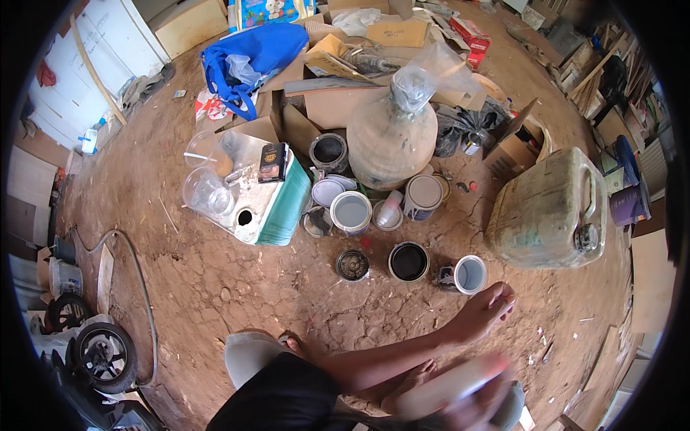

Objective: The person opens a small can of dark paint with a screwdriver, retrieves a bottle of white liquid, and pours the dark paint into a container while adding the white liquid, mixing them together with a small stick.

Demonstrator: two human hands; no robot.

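My left hand (483, 312) reaches across to the right, fingers curled in, just below a small open can (471, 274) with pale grey inside. Whether anything is in those fingers is hidden. Lower down, my right hand (478, 408) is smeared by motion and closed around a whitish bottle-like cylinder (453, 384) with a reddish end. Left of the pale can stand an open can of black paint (408, 261) and a dark round tin (352, 265). Behind them are an open can of grey paint (351, 212), a closed can (423, 195) and a small whitish bottle (390, 208) lying on a lid.
A large jug (392, 140) topped with plastic stands behind the cans. At right is a dirty jerrycan (546, 212); at left, a cut teal-and-white container (277, 208) beside clear plastic cups (208, 192). Cardboard and a blue bag (251, 61) lie beyond. A hose (140, 287) and wheel (106, 357) lie left.
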